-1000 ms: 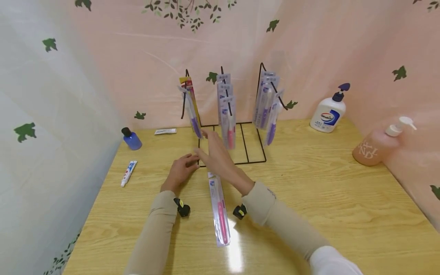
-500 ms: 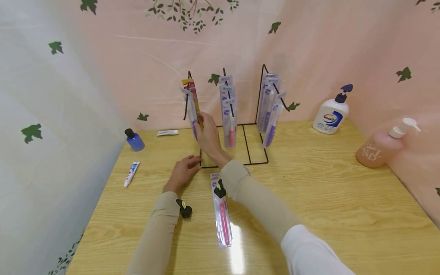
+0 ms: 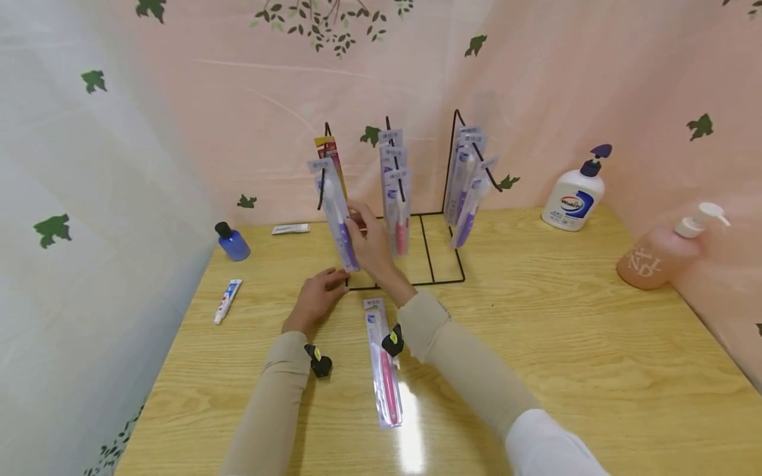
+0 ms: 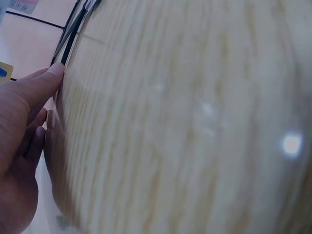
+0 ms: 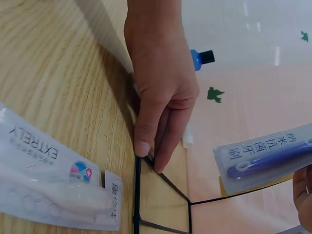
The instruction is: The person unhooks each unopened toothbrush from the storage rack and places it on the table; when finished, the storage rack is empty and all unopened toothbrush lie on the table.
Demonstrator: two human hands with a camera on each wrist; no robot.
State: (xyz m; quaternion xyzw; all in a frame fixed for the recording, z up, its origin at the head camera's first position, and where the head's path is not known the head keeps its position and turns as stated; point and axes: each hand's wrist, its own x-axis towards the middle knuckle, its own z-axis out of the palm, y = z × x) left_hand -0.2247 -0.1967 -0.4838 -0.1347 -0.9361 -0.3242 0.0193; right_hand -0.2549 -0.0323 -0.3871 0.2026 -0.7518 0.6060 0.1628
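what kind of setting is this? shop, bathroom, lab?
Likely a staged mock shop display, not a real store: a wire rack hung with packaged toothbrushes stands on a wooden table, backed by leaf-print curtains, with pump soap bottles alongside.

The right hand (image 3: pixel 370 241), which a second ago was only reaching across towards the left hook of the wire rack (image 3: pixel 443 264), has closed on the purple toothbrush pack (image 3: pixel 337 213) and drawn it nearer, off the hook and tilted, its lower end now close above the left hand. The yellow-and-red pack (image 3: pixel 331 149) behind it now shows alone on that hook.
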